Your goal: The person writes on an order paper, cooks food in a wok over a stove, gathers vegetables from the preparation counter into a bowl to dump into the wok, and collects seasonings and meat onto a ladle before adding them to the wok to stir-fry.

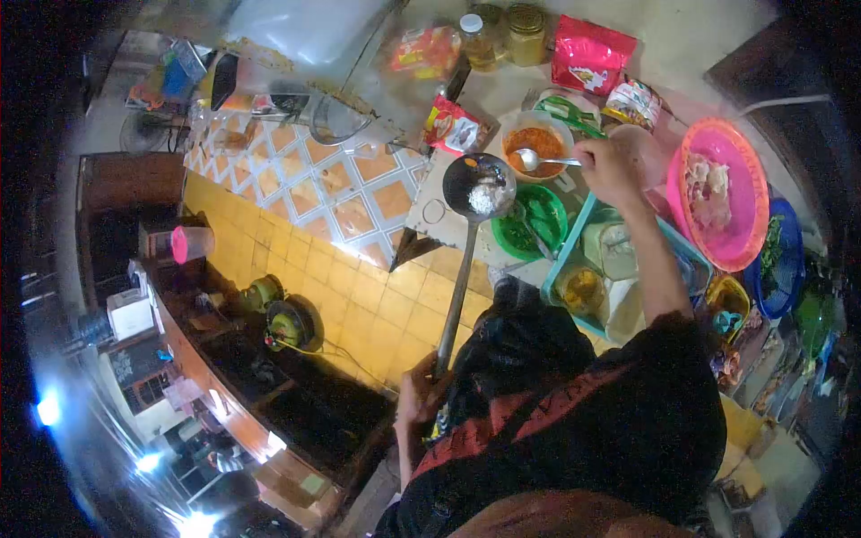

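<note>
My left hand (pixel 418 394) is closed around the long handle of a large ladle (pixel 460 291). The ladle's round bowl hangs at the counter's edge with a white heap (pixel 485 197) and something dark and wet in it. Between the fingers of my right hand (pixel 612 170) is a metal spoon (pixel 531 160). Its tip is over a pale bowl (pixel 567 131) of orange-red paste (pixel 527 148); whether it touches the paste I cannot tell. Just below stands a green bowl (pixel 504 235) with another spoon in it. A light-blue tray (pixel 556 269) with containers lies under my right forearm.
A pink basin (pixel 749 235) with pale pieces and a blue basket (pixel 789 291) of greens stand to the right. Jars (pixel 527 36), a red pouch (pixel 592 56) and a red packet (pixel 455 125) line the back. A gas cylinder (pixel 289 330) stands on the yellow floor at the left.
</note>
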`<state>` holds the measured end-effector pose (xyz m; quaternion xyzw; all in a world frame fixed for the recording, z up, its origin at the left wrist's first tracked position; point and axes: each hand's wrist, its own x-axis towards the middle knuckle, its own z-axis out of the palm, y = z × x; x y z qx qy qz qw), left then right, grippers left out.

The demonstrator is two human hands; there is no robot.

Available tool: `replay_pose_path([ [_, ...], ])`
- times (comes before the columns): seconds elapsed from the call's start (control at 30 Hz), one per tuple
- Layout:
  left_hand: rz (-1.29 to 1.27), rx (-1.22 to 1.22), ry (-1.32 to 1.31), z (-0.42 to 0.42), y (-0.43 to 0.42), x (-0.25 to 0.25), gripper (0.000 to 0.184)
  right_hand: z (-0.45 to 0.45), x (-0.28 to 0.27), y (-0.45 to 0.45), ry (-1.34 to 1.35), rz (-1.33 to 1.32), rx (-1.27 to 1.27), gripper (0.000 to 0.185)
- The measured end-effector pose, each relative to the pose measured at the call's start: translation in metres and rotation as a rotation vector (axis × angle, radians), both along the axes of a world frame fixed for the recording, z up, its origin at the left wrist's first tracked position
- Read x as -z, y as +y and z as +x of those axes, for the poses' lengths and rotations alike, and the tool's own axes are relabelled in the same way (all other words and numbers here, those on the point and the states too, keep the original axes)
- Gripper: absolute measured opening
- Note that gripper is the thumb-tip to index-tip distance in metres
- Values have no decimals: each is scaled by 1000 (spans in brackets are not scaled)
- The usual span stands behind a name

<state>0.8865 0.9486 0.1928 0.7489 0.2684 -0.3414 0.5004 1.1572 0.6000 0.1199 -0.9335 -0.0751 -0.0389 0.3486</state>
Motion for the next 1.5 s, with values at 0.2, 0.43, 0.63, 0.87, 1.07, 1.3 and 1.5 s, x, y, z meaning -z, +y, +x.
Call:
replay_pose_path([
  [0.2, 60, 9, 3, -6, -6, -6, 31, -11, -41, -4, 48, 39, 6, 12],
  [0.43, 37, 133, -135, -11, -15, -13, 35, -17, -29, 24, -131, -13, -88, 18],
  [0.63, 24, 118, -55, -14, -23, -19, 42, -20, -25, 25, -161, -36, -59, 21],
  [0.87, -28, 2, -153, -29, -25, -16, 40, -26, -24, 22, -192, 52, 93, 19],
  [1.07, 40, 10, -388, -77, -14, 3, 35, -32, -20, 17, -145, -153, 152, 21],
  [1.3, -306, -311, -248, -145, 1, 28, 26, -158, -59, 33, -178, -42, 61, 32],
  [1.5, -207, -24, -415, -156, -38, -1, 20, -350, -53, -87, -241, -118, 183, 27],
])
